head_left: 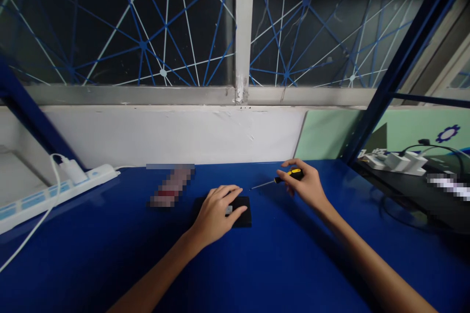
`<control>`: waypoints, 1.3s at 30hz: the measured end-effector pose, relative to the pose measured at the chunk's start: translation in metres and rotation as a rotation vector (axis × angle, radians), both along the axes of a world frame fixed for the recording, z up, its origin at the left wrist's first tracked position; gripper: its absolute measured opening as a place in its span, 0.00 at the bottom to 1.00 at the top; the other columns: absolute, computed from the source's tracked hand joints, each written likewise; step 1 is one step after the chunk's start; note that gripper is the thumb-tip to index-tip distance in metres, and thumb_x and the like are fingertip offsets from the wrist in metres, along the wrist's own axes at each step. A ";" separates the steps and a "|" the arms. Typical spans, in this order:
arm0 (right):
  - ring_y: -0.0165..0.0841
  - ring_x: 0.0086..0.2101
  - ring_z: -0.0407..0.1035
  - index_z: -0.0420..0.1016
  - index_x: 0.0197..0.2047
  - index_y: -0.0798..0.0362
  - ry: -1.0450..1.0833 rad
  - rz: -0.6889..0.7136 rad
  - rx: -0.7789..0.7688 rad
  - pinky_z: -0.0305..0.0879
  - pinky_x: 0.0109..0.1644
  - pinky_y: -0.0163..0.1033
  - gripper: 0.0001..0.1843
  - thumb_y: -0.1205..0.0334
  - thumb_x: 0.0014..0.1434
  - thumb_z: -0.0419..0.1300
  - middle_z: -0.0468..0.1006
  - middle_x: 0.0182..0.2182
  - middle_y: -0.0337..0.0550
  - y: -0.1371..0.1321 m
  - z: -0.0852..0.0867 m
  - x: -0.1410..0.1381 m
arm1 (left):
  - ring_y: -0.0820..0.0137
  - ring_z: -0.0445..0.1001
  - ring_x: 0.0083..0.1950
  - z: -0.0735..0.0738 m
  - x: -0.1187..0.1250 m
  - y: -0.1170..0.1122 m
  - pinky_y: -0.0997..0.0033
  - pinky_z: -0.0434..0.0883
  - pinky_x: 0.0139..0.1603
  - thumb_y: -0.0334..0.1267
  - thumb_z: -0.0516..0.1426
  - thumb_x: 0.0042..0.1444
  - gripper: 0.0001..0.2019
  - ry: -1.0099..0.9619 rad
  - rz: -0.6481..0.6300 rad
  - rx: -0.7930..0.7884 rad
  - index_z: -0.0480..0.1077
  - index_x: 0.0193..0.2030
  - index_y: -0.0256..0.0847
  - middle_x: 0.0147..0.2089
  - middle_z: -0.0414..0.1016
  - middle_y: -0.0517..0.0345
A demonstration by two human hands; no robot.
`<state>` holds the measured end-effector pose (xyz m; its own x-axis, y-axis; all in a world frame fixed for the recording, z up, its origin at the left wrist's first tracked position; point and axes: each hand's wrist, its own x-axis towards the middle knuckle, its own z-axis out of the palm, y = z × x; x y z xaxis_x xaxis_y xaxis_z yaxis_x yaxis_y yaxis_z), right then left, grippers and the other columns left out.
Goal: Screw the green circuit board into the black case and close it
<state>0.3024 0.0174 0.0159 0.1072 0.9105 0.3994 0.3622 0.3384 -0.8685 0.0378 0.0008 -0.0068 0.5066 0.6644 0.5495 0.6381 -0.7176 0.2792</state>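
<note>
A: Black device [244,216] on table [293,264], where?
B: Under left hand [216,212], lying open on it. Grip of right hand [307,185] closes on screwdriver [277,180], shaft pointing left at device.

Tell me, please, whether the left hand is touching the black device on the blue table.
Touching. The head view shows the left hand lying flat on the black device, its fingers spread across the top with no gap showing.

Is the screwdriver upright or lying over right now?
Lying over, nearly level: the right hand grips the screwdriver by its yellow-and-black handle, shaft pointing left toward the black device. Whether it touches the table: cannot tell.
</note>
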 end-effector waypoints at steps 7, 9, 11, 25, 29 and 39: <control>0.29 0.12 0.63 0.69 0.38 0.51 0.121 0.124 -0.049 0.58 0.13 0.33 0.17 0.50 0.53 0.67 0.69 0.16 0.32 -0.009 0.002 -0.017 | 0.63 0.74 0.43 -0.004 0.003 0.000 0.59 0.69 0.44 0.34 0.58 0.61 0.08 -0.091 -0.020 0.047 0.74 0.46 0.43 0.41 0.77 0.55; 0.29 0.12 0.64 0.69 0.38 0.51 0.124 0.135 -0.053 0.58 0.13 0.32 0.16 0.51 0.53 0.67 0.69 0.16 0.32 -0.010 0.002 -0.019 | 0.64 0.74 0.40 -0.003 0.004 0.001 0.60 0.68 0.43 0.34 0.57 0.61 0.06 -0.095 -0.018 0.058 0.75 0.43 0.42 0.38 0.77 0.56; 0.28 0.12 0.64 0.69 0.38 0.51 0.124 0.142 -0.059 0.59 0.13 0.32 0.16 0.52 0.53 0.67 0.69 0.16 0.32 -0.011 0.001 -0.020 | 0.65 0.73 0.39 -0.003 0.003 0.002 0.61 0.67 0.42 0.33 0.57 0.61 0.05 -0.081 -0.019 0.067 0.75 0.40 0.42 0.37 0.76 0.57; 0.27 0.11 0.62 0.69 0.36 0.52 0.121 0.126 -0.036 0.58 0.13 0.31 0.15 0.53 0.52 0.67 0.69 0.14 0.31 -0.013 0.005 -0.022 | 0.67 0.72 0.36 -0.001 0.003 0.003 0.63 0.65 0.40 0.33 0.55 0.63 0.07 -0.101 -0.028 0.129 0.74 0.36 0.41 0.33 0.76 0.57; 0.27 0.11 0.62 0.68 0.35 0.52 0.123 0.124 -0.035 0.57 0.13 0.31 0.16 0.52 0.52 0.67 0.69 0.14 0.32 -0.014 0.006 -0.022 | 0.67 0.72 0.36 -0.001 0.003 0.004 0.63 0.64 0.41 0.32 0.55 0.64 0.07 -0.096 -0.030 0.148 0.74 0.37 0.40 0.34 0.76 0.57; 0.27 0.11 0.62 0.68 0.35 0.53 0.138 0.165 -0.034 0.58 0.13 0.30 0.15 0.53 0.52 0.67 0.69 0.14 0.32 -0.014 0.006 -0.021 | 0.67 0.72 0.37 -0.002 0.002 0.003 0.63 0.65 0.42 0.32 0.52 0.66 0.10 -0.063 -0.064 0.127 0.74 0.38 0.40 0.36 0.76 0.57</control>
